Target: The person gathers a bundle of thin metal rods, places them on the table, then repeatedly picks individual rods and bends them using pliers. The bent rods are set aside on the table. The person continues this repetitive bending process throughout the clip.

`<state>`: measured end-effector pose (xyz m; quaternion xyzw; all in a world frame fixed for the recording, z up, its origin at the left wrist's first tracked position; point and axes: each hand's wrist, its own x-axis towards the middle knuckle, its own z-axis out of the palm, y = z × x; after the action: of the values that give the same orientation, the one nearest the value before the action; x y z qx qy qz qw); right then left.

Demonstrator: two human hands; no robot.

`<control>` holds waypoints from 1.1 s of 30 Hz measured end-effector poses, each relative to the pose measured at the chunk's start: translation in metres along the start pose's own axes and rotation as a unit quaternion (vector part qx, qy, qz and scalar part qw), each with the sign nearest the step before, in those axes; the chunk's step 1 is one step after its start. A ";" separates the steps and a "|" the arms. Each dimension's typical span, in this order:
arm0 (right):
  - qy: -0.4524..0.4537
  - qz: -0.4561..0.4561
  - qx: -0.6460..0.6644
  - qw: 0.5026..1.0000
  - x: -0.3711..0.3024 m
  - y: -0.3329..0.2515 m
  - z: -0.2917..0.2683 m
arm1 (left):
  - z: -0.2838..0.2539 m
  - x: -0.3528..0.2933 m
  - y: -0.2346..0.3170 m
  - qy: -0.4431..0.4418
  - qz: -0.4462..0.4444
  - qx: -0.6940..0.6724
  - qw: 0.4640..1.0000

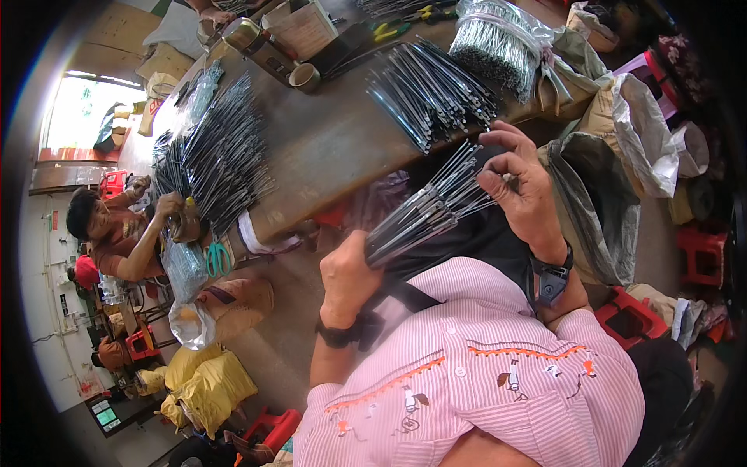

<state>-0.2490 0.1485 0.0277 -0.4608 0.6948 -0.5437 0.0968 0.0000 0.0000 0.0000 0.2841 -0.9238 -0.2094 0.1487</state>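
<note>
My left hand (348, 274) is closed round the lower end of a bundle of metal cable ties (424, 214), thin dark strips with small silver heads. The bundle fans out up and to the right, above my lap. At its spread end is my right hand (520, 180), thumb and forefinger bent together in a pinch. What sits between those fingertips is too small to make out. Just beyond, on the table (319, 148), lies a loose pile of similar ties (436, 89), their ends near my right fingers.
Larger strip piles (226, 148) cover the table's left, where a co-worker (128, 233) sits. A tied silver bundle (498, 47), a cup (304, 77) and a flask (257, 47) stand at the back. An open grey sack (595, 210) is at my right; teal scissors (219, 258) hang by the table edge.
</note>
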 end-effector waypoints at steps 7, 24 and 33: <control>0.104 0.055 0.097 0.988 0.000 0.010 0.000 | -0.004 0.002 -0.002 0.009 -0.001 0.007 1.000; -0.004 0.162 0.102 0.981 -0.008 0.010 -0.018 | 0.000 0.005 0.000 0.032 0.044 0.031 0.998; -0.024 0.145 0.168 0.975 -0.012 0.016 -0.008 | 0.003 0.006 -0.001 0.041 0.069 0.046 0.996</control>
<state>-0.2561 0.1621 0.0133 -0.3453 0.6502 -0.6216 0.2678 -0.0053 -0.0033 -0.0019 0.2350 -0.9429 -0.1439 0.1872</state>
